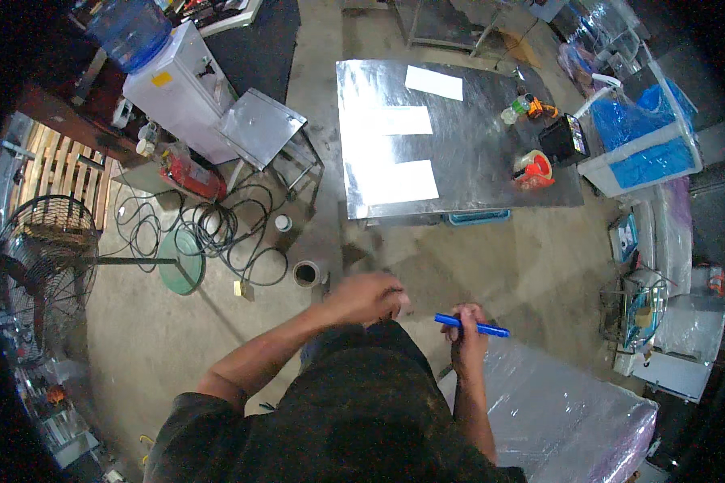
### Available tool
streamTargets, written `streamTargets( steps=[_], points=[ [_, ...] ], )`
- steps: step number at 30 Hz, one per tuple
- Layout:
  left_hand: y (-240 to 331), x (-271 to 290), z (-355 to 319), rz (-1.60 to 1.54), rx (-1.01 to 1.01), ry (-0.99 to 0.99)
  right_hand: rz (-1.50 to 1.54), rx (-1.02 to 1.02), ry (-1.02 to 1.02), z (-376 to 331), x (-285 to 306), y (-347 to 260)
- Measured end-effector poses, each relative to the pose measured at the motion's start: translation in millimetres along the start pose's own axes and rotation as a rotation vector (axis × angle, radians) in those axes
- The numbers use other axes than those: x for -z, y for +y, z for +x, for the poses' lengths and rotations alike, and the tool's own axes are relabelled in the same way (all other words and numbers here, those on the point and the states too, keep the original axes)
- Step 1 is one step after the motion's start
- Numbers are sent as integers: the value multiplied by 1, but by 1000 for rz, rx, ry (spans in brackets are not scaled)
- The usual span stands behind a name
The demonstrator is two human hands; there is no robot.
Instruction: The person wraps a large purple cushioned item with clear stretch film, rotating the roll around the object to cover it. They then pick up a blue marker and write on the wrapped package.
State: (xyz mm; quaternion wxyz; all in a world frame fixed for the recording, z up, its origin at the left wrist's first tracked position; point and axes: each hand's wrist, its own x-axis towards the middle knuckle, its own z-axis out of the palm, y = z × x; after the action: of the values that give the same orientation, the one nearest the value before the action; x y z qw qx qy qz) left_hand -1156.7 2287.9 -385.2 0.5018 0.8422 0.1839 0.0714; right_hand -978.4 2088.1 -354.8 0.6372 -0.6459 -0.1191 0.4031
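My right hand [467, 330] is closed around a blue marker pen [474, 325] that lies level, its tip pointing right. My left hand [368, 296] is blurred, held in front of my body with fingers curled; whether it holds anything small I cannot tell. Both hands hover above the concrete floor, just left of a large block wrapped in clear plastic film [564, 410]. My dark shirt fills the lower middle of the view.
A shiny metal table [475, 161] ahead bears white paper sheets, a tape roll [533, 166], a black box and small bottles. A water dispenser [177, 88], a small metal stand [259, 127], coiled black cables [217, 229] and a floor fan [44, 258] stand left. Blue-lined bins sit right.
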Motion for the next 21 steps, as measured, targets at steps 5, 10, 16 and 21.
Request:
streamTargets(
  steps=[5,10,16,21],
  points=[
    [-83,34,44,-89,322,391,57,44,245,13,58,5],
    [-175,106,121,-80,348,638,-36,116,362,17,93,5],
    [-256,189,244,207,447,661,-113,130,575,7,80,-1],
    [-293,217,313,231,459,492,-152,17,674,-1,45,0]
  ],
)
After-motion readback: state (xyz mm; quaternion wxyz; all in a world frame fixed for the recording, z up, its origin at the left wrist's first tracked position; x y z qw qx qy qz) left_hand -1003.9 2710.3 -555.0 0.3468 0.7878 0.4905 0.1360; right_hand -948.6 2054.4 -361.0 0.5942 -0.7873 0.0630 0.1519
